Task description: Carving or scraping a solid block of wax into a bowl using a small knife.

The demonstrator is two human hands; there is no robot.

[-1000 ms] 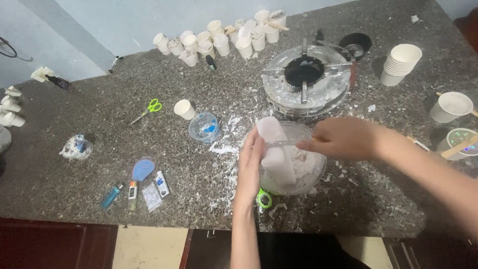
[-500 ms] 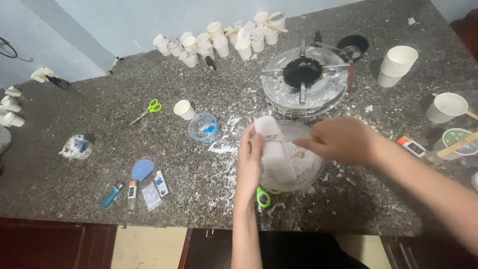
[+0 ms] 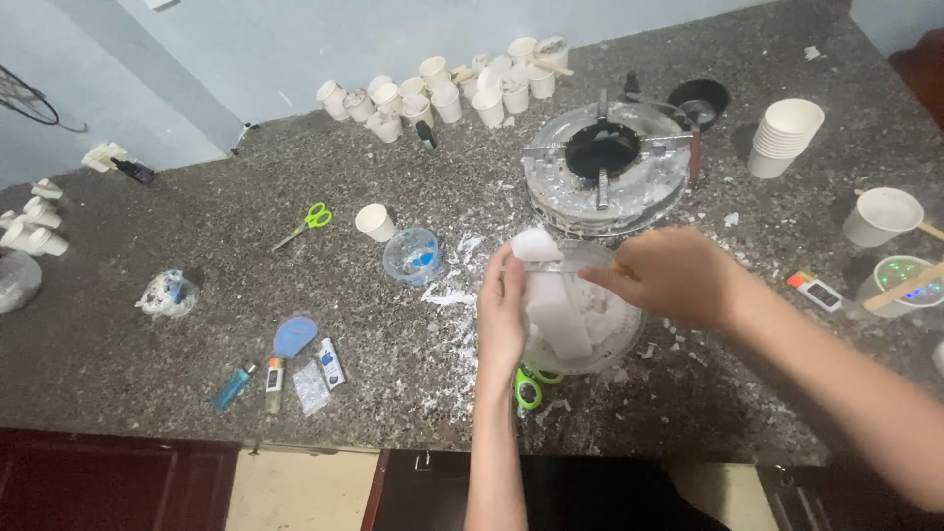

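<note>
The left hand [image 3: 503, 313] is curled around the near side of a white block [image 3: 553, 305], fingers wrapped on its left edge so that the block stands tilted inside a clear bowl [image 3: 621, 339]. The right hand [image 3: 672, 275] comes in from the right with fingers bent and closed over the far rim of the bowl, pressing toward the top of the block; a thin tool seems to lie under its fingers, but it is too hidden to make out. The block's rounded upper end pokes above the rim, and white shavings lie in the bowl around its foot.

More white flakes are scattered on the speckled stone counter [image 3: 197, 226] to the left of the bowl. Green-handled scissors [image 3: 532, 385] lie just under the bowl's near edge, partly covered by the left wrist. Behind the bowl stands a round gas burner [image 3: 602, 167] wrapped in foil. A small clear lidded tub [image 3: 411, 256] with something blue inside sits left of the flakes, and a single paper cup [image 3: 376, 222] stands upright beside it. A cluster of paper cups [image 3: 442, 88] lines the back wall, and a stack of cups [image 3: 785, 136] stands right of the burner.
</note>
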